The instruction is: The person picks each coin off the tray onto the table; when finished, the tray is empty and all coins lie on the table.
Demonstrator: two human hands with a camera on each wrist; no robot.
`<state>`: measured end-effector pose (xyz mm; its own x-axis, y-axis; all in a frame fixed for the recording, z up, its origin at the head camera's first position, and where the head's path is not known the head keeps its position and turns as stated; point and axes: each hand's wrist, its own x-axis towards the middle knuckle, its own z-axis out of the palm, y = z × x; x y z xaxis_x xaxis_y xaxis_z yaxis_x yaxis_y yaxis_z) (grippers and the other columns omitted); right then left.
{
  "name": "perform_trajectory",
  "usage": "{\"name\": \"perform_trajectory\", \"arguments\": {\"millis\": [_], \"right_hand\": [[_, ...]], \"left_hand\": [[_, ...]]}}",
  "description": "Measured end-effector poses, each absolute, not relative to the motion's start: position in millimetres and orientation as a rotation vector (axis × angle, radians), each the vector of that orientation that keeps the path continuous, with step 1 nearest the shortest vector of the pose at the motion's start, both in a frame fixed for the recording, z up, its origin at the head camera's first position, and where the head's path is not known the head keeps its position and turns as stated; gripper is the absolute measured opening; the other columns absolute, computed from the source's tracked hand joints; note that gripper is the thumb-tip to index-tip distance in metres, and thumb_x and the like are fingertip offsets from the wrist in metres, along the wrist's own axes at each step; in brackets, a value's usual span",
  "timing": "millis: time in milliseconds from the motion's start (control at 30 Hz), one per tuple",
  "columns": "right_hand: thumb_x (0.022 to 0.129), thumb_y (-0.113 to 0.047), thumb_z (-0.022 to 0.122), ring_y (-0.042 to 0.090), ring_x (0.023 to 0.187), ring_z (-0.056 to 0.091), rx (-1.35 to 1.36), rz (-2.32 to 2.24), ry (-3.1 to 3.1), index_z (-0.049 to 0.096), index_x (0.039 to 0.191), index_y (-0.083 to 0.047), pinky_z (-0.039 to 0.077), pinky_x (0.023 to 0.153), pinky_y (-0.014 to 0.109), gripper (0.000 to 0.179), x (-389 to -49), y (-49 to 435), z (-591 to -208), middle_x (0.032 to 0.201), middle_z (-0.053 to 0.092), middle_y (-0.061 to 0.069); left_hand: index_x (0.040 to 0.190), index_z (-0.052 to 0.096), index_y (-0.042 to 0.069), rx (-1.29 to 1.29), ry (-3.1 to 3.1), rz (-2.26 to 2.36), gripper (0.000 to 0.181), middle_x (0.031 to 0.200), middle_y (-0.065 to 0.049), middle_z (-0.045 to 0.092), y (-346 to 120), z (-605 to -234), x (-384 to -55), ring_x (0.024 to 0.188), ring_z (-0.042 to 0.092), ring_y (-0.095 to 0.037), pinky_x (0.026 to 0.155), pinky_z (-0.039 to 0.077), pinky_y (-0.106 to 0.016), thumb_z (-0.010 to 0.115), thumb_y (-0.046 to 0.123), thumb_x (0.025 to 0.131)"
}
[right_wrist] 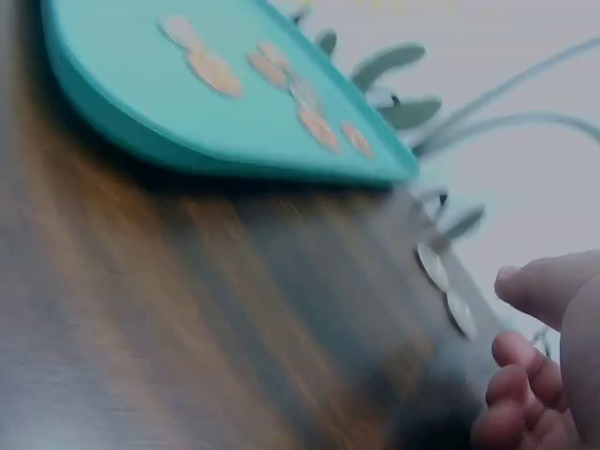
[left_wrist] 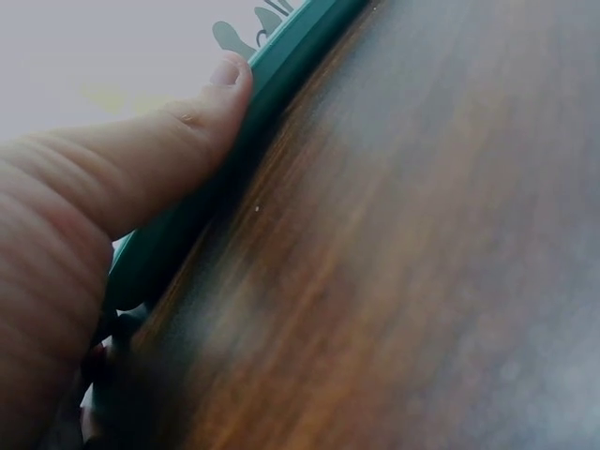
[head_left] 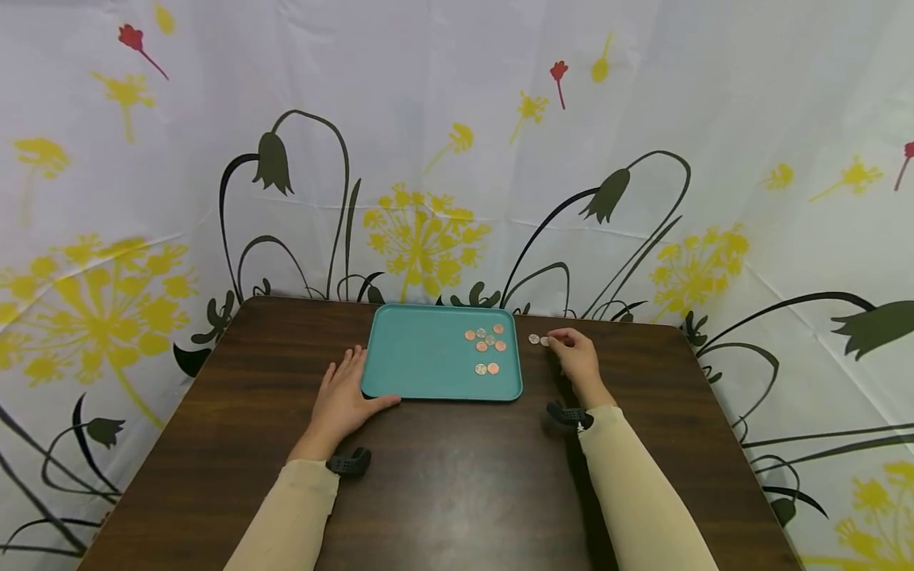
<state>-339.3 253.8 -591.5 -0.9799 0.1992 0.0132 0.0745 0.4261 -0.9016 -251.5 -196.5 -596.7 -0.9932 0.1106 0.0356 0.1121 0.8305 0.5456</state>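
Observation:
A teal tray (head_left: 421, 357) lies on the dark wood table, with several copper and silver coins on its right half. My left hand (head_left: 341, 403) rests at the tray's near left corner, fingers spread along the left edge. In the left wrist view, the thumb (left_wrist: 178, 141) presses against the tray's rim. To the right of the tray, two silver coins lie on the table, one coin (right_wrist: 431, 265) beside another coin (right_wrist: 460, 314). My right hand (head_left: 577, 361) is right at these coins, thumb and fingers apart with nothing between them in the right wrist view.
The brown table (head_left: 457, 476) ends at a white curtain (head_left: 457, 95) printed with flowers, directly behind the tray. Dark bands with cameras sit on both wrists, such as the left band (head_left: 350, 462).

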Motion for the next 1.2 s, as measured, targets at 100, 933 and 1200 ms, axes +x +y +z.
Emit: {"name": "perform_trajectory", "arguments": {"millis": [100, 933, 1200], "right_hand": [[0.106, -0.021, 0.075, 0.013, 0.066, 0.052, -0.094, 1.537, -2.583, 0.081, 0.114, -0.009, 0.044, 0.058, 0.025, 0.016, -336, 241, -585, 0.088, 0.066, 0.002], [0.102, -0.025, 0.078, 0.022, 0.076, 0.059, -0.021, 1.109, -2.980, 0.069, 0.109, -0.008, 0.046, 0.065, 0.033, 0.021, -338, 171, -580, 0.091, 0.068, 0.010], [0.103, -0.020, 0.077, 0.020, 0.075, 0.053, 0.021, 1.378, -2.814, 0.066, 0.099, -0.009, 0.043, 0.066, 0.031, 0.016, -335, 183, -585, 0.087, 0.056, 0.005]], "left_hand": [[0.174, 0.020, 0.001, -0.178, -3.007, -0.892, 0.127, 0.182, -0.023, 0.015, -196, -598, -251, 0.171, 0.013, -0.042, 0.137, 0.005, -0.066, 0.082, 0.070, 0.087], [0.174, 0.019, 0.001, -0.186, -2.999, -0.919, 0.127, 0.183, -0.022, 0.014, -196, -601, -252, 0.171, 0.013, -0.043, 0.137, 0.004, -0.065, 0.084, 0.068, 0.087], [0.174, 0.022, 0.001, -0.187, -2.981, -0.914, 0.126, 0.182, -0.023, 0.016, -196, -599, -250, 0.170, 0.014, -0.043, 0.137, 0.005, -0.066, 0.084, 0.067, 0.087]]}}
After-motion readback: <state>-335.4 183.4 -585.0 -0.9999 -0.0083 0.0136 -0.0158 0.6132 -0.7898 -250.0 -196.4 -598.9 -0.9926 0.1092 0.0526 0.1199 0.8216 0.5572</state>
